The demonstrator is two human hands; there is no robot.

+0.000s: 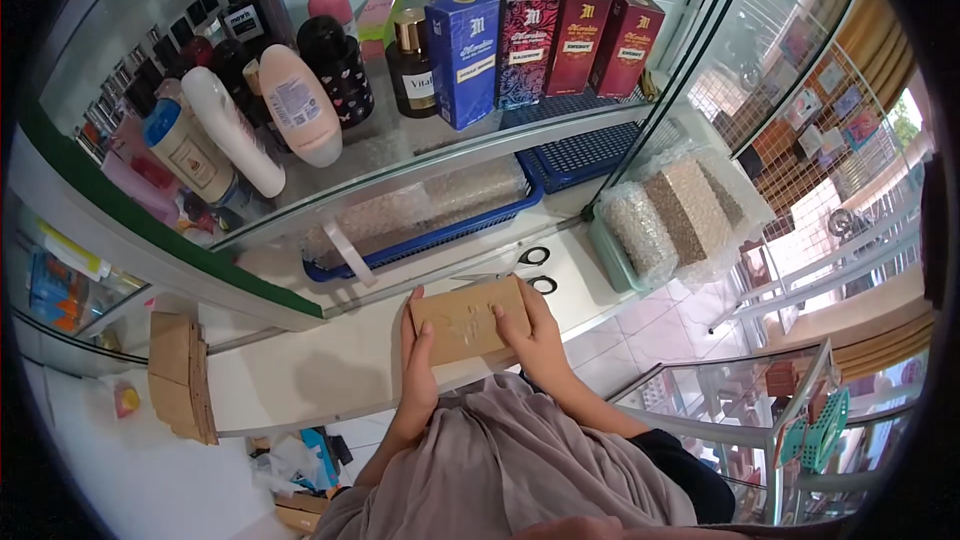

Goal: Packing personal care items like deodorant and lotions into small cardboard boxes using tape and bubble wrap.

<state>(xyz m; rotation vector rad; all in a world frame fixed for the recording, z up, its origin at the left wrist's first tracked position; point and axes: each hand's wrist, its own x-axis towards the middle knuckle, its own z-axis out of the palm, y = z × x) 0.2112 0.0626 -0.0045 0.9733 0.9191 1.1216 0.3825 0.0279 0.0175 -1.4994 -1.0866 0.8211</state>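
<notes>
Between my two hands is a flat, brown cardboard piece or box [469, 321], over the front edge of the white counter [300, 375]. My left hand [418, 360] grips its left side, thumb on top. My right hand [534, 326] holds the right side with its thumb on the upper face. Whether it is a closed box or folded card I cannot tell. Just behind it lie scissors with black handles [541, 284], their blades partly hidden by the cardboard.
Flattened brown cardboard [176, 375] stands stacked at the counter's left end. A pale green basket [611, 255] with bubble-wrapped parcels [686, 221] is at right. Behind the counter are a blue basket [450, 236] and a glass shelf with perfume boxes [463, 60] and bottles [300, 105].
</notes>
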